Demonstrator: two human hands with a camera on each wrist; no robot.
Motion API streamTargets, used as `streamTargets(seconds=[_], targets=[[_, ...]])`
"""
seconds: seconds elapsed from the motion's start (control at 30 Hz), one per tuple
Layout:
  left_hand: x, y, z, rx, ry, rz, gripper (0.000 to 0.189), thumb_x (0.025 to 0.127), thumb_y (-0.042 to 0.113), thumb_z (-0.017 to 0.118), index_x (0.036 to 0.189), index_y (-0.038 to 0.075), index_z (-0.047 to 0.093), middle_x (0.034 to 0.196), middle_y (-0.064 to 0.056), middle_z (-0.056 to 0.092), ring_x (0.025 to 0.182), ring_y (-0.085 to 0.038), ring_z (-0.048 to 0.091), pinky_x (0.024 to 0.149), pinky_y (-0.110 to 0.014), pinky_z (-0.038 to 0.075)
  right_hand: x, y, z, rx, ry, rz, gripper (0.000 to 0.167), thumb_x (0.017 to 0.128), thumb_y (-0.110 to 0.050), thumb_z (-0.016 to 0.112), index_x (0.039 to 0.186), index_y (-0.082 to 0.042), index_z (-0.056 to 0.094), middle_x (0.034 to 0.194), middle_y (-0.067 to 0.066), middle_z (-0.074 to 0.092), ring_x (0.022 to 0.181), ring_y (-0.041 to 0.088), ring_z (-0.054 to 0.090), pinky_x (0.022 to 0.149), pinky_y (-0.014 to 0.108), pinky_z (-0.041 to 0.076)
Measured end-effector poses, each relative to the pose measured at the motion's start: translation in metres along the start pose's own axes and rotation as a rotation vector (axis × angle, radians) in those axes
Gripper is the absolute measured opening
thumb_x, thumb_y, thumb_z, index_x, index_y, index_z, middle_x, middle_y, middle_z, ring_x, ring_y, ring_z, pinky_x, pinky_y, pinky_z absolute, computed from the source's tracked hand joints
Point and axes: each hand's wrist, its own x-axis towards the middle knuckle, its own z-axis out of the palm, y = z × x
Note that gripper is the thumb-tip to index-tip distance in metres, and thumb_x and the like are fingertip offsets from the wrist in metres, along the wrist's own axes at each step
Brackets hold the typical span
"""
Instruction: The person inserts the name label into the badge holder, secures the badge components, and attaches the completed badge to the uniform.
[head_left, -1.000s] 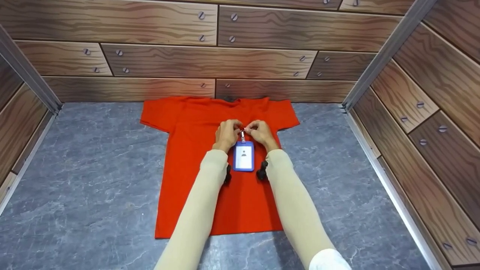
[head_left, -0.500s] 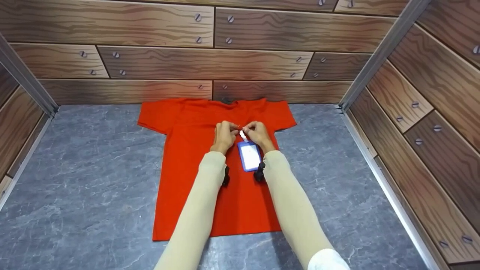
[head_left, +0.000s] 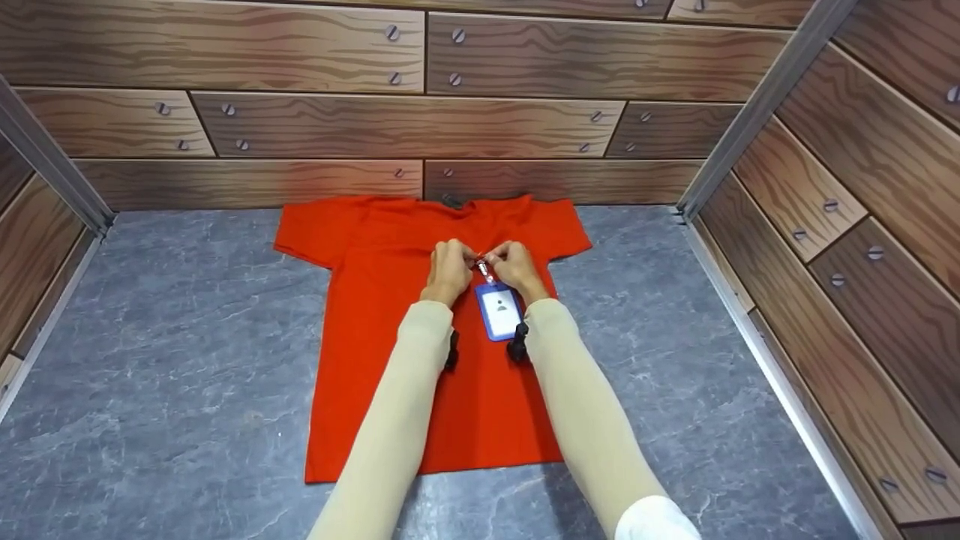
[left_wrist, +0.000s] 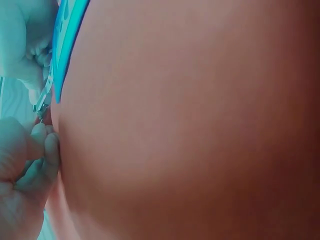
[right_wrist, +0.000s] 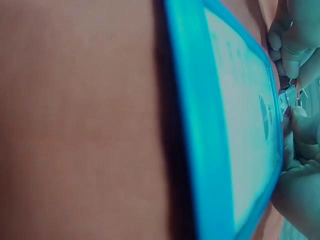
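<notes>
A red T-shirt lies spread flat on the grey surface. On its chest is a blue-framed ID badge holder with a white card, a strap and a metal clip at its top. My left hand pinches at the shirt's cloth just beside the clip; its fingertips partly hide the spot. My right hand pinches the clip between thumb and finger, with the badge hanging tilted below. In the left wrist view, a thin metal bit shows between the fingertips. Whether the clip grips the cloth cannot be made out.
Wood-patterned panels rise behind the shirt, with more at both sides. A metal strip runs along the right edge. Grey marbled surface surrounds the shirt.
The badge has swung from upright to tilted, its lower end now further right, beside the right wrist. Both hands stay close together at the clip, with only small finger movements.
</notes>
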Motion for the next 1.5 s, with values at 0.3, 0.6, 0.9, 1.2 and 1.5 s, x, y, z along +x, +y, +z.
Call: streamTargets(seconds=[0.3,0.6,0.9,1.2,1.5], targets=[[0.003,0.003,-0.006,0.089,-0.024,0.01,0.027,0.081,-0.007,0.071,0.093,0.013,0.085,0.101,-0.013,0.079,0.099,-0.029,0.074,0.088,-0.039,0.059,0.001,-0.008,0.003,-0.06,-0.024,0.019,0.016,0.099,-0.006,0.063,0.101,0.005,0.073,0.107,0.02,0.073,0.097,0.023,0.063,0.093,0.036,0.053],[0.014,-0.007,0.0,0.061,-0.063,-0.016,0.025,0.079,-0.004,0.072,0.092,0.013,0.085,0.102,-0.011,0.078,0.1,-0.028,0.073,0.088,-0.039,0.06,0.001,-0.013,0.0,-0.055,-0.048,0.026,0.015,0.1,-0.005,0.061,0.102,0.004,0.072,0.109,0.019,0.072,0.097,0.023,0.061,0.088,0.032,0.052],[0.005,-0.002,-0.008,0.02,-0.045,-0.021,0.029,0.082,-0.005,0.068,0.097,0.014,0.085,0.1,-0.008,0.08,0.098,-0.026,0.073,0.088,-0.04,0.059,-0.001,-0.01,-0.001,-0.002,-0.036,0.006,0.014,0.099,-0.004,0.064,0.101,0.005,0.073,0.104,0.018,0.072,0.091,0.017,0.061,0.084,0.025,0.049],[0.001,-0.005,-0.02,0.086,-0.016,-0.03,0.037,0.088,0.008,0.07,0.125,0.012,0.075,0.113,-0.013,0.075,0.111,-0.035,0.066,0.1,-0.043,0.053,-0.002,-0.002,-0.006,-0.002,-0.083,-0.159,0.02,0.093,0.005,0.063,0.108,0.003,0.076,0.111,0.024,0.071,0.087,0.021,0.065,0.075,0.018,0.046],[-0.002,-0.018,-0.035,0.261,-0.161,-0.214,0.058,0.092,0.04,0.077,0.146,0.025,0.06,0.157,-0.008,0.045,0.153,-0.036,0.028,0.122,-0.073,0.005,-0.002,0.004,-0.009,-0.174,-0.186,-0.221,0.039,0.095,0.004,0.061,0.133,-0.002,0.069,0.151,0.025,0.045,0.123,0.042,0.057,0.112,0.047,0.046]])
